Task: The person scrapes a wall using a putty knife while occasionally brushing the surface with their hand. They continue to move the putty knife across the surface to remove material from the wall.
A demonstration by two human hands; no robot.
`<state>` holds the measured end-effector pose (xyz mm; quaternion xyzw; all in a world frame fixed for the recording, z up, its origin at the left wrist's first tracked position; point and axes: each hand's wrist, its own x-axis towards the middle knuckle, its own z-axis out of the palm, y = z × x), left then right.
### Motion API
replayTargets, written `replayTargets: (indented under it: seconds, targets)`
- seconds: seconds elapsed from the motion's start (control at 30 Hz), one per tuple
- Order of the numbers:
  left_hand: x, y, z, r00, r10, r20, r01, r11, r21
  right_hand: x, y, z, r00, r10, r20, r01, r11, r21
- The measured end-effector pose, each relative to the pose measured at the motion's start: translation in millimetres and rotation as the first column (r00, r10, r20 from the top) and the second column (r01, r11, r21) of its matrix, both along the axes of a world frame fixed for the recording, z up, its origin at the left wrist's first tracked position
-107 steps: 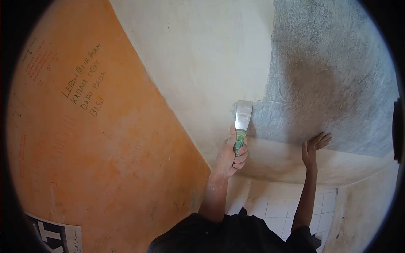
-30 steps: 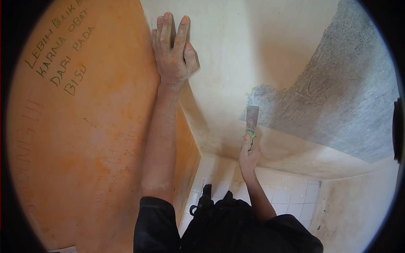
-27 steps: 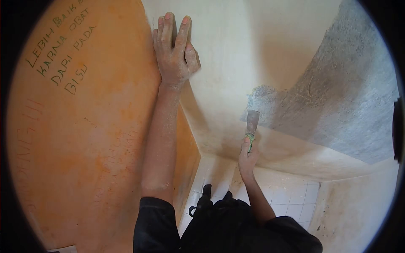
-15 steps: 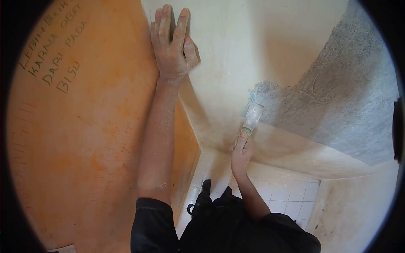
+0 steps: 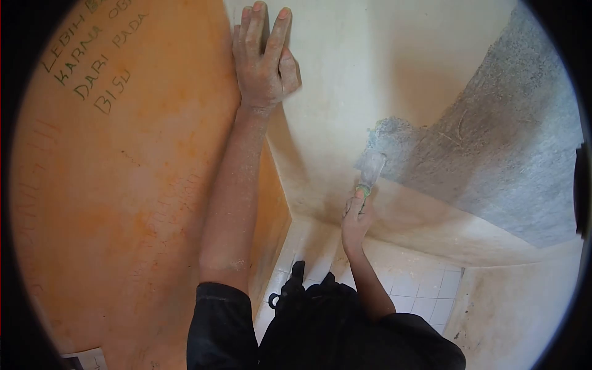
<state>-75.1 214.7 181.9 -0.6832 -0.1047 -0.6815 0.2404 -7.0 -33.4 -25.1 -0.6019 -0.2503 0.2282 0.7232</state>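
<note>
My left hand (image 5: 262, 65) rests against the cream-painted wall (image 5: 339, 74) close to the corner, its fingers stretched upward and nothing held. Lower down, my right hand (image 5: 357, 216) is wrapped round the green handle of a scraper (image 5: 372, 168). The scraper's wide metal blade points up at the lower left border of a rough grey bare patch (image 5: 468, 154), where the paint is gone. Whether the blade's edge touches the wall is hard to tell. Pale dust coats my left hand and forearm.
An orange wall (image 5: 135, 179) with handwritten lettering stands on my left. Below are white floor tiles (image 5: 425, 290) and another stained wall (image 5: 512, 308) at the lower right. A piece of printed paper (image 5: 89, 359) shows at the bottom left. A dark object (image 5: 581, 191) sits at the right edge.
The view has shifted slightly, so the orange wall and my left hand appear farther right. My right hand still grips the scraper, its blade close to the same spot on the patch's edge.
</note>
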Motion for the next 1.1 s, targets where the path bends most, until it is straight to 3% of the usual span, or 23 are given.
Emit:
replayTargets:
  seconds: [0.1, 0.13, 0.23, 0.4, 0.5, 0.6, 0.73, 0.9, 1.0, 1.1]
  targets:
    - [0, -4, -1, 1.0, -0.013, 0.008, 0.013, 1.0, -0.011, -7, 1, 11, 0.998, -0.041, -0.057, 0.041, 0.999, -0.007]
    - [-4, -6, -1, 0.998, 0.048, -0.046, -0.052, 0.996, -0.079, -2, 0, 2, 0.998, -0.039, -0.054, 0.039, 0.999, -0.008]
    - [-6, -5, 1, 0.991, 0.094, -0.101, -0.106, 0.986, -0.13, 8, 1, -15, 0.995, -0.043, 0.089, 0.047, 0.998, -0.038]
    - [-6, -8, -2, 0.988, 0.11, -0.104, -0.123, 0.985, -0.123, 11, 13, 46, 1.0, -0.025, -0.001, 0.025, 0.994, 0.108]
    - [-7, -7, 2, 0.991, 0.103, -0.088, -0.113, 0.988, -0.106, -4, 3, 14, 0.996, -0.089, -0.006, 0.089, 0.996, -0.023]
    - [-9, -8, 1, 0.988, 0.111, -0.111, -0.127, 0.981, -0.148, -2, 2, 17, 0.999, -0.029, 0.013, 0.029, 0.999, 0.013]
    - [-8, -9, -2, 0.992, 0.082, -0.095, -0.095, 0.985, -0.147, 1, 2, 6, 0.989, -0.105, 0.099, 0.106, 0.994, -0.005]
    - [-7, -9, 1, 0.993, 0.082, -0.087, -0.092, 0.988, -0.127, -11, 3, 47, 0.997, -0.056, -0.047, 0.055, 0.998, -0.007]
    - [-9, -8, -2, 0.992, 0.085, -0.091, -0.096, 0.987, -0.13, 9, -3, 7, 0.995, -0.067, 0.076, 0.068, 0.998, 0.002]
    - [-8, -5, 1, 0.99, 0.111, -0.093, -0.122, 0.985, -0.125, 2, -2, 17, 0.994, -0.095, 0.056, 0.097, 0.995, -0.023]
